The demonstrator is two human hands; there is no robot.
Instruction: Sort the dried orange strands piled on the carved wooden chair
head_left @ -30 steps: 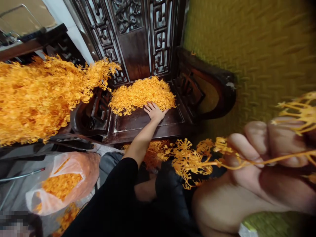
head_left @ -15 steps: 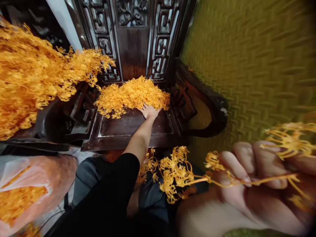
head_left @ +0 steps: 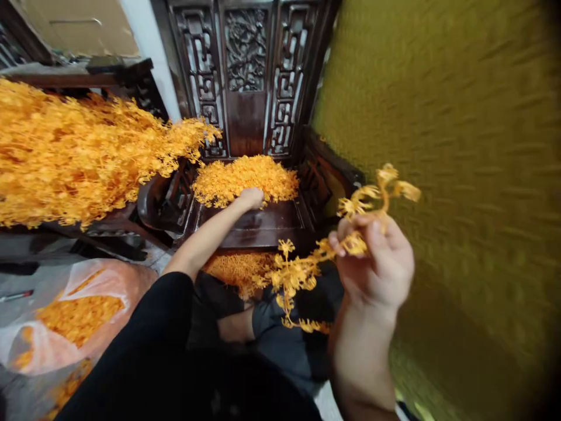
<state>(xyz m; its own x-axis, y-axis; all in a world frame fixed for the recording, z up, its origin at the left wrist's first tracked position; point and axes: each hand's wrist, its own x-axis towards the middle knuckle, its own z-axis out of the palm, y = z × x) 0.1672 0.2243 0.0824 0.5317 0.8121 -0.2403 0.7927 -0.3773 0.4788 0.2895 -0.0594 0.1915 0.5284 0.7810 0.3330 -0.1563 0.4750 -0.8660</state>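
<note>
My right hand [head_left: 372,257] is raised on the right, its fingers closed around an orange plastic flower sprig [head_left: 298,272]. Spidery blossoms stick out above the fist, while the rest of the stem trails left over my lap. My left hand [head_left: 252,197] reaches to the front edge of a pile of orange plastic flower pieces [head_left: 245,175]. Its fingers are curled, and what they hold, if anything, is hidden. This pile lies on the seat of a dark carved wooden chair [head_left: 248,237].
A larger heap of orange flower sprigs [head_left: 74,158] lies at the left. Below it, an open plastic bag [head_left: 131,286] of orange pieces stands on the floor. Between my legs are more orange sprigs [head_left: 236,269]. A yellow-green woven-pattern surface [head_left: 460,175] rises at the right.
My left hand has gone from spread flat at the pile to curled, a little farther left. The right hand has moved left and away from the camera with the sprig. The view has shifted too.
</note>
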